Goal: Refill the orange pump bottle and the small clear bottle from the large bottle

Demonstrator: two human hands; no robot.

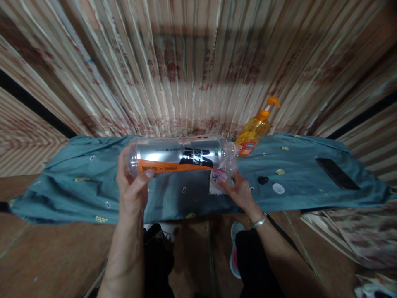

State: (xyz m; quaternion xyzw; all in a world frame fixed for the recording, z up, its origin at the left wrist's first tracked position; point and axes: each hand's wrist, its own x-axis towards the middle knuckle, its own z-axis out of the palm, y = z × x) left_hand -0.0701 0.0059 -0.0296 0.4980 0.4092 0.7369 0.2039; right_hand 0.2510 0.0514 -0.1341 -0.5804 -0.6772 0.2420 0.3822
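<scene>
Bottle (164,150) with silver and orange label, held nearly level above teal cloth (173,198), clamped around its base end by left hand (133,182). Clear plastic container (219,175) with pink print, close by the bottle's neck, gripped by right hand (241,192). Just behind, yellow pump bottle (252,133), upright. Farther right on the cloth, 1 black disc (263,180), 1 white disc (278,188) and 1 dark phone (337,173).

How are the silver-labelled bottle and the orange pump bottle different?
The silver-labelled bottle is held sideways in the left hand; the pump bottle has no hand on it. The silver-labelled bottle's plastic is clear; the pump bottle looks yellow-orange, with an orange pump top. Both are partly see-through.
</scene>
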